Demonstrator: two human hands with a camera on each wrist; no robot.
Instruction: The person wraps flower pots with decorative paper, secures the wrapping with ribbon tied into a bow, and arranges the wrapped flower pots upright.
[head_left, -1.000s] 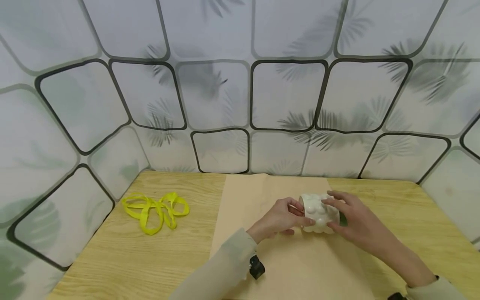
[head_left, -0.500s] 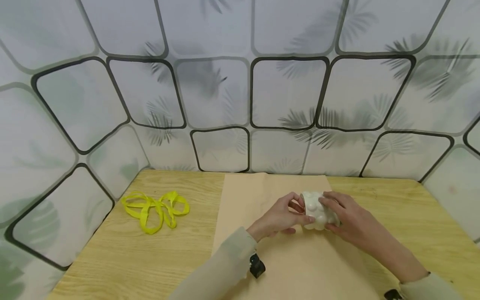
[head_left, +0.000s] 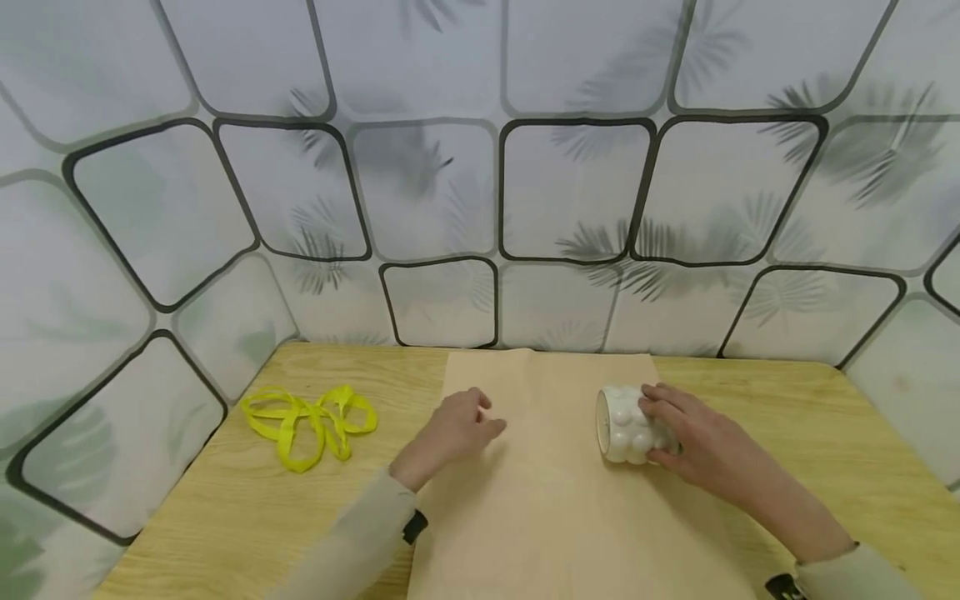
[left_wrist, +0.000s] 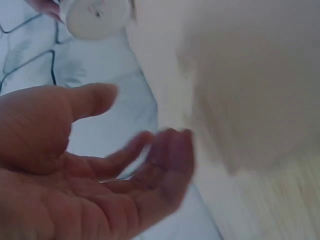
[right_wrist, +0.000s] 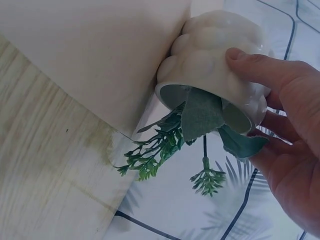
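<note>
A white bubble-textured pot (head_left: 630, 423) lies on its side on the brown paper (head_left: 540, 500), its flat bottom facing left. From its mouth, in the right wrist view, stick out green artificial plant sprigs (right_wrist: 202, 117). My right hand (head_left: 701, 433) grips the pot near its mouth, thumb on one side and fingers on the other. Over the paper's left part hovers my left hand (head_left: 457, 429), its fingers loosely bent and nothing in them. In the left wrist view the pot's round base (left_wrist: 97, 17) shows beyond that hand.
A loose, looped yellow ribbon (head_left: 311, 421) lies on the wooden table (head_left: 247, 508) at the left. Behind the table and at its sides hangs a patterned curtain (head_left: 420, 192) with leaf prints.
My left hand has let go of the pot's base and moved left, so the base is now exposed. The right hand keeps its grip with the pot almost in place.
</note>
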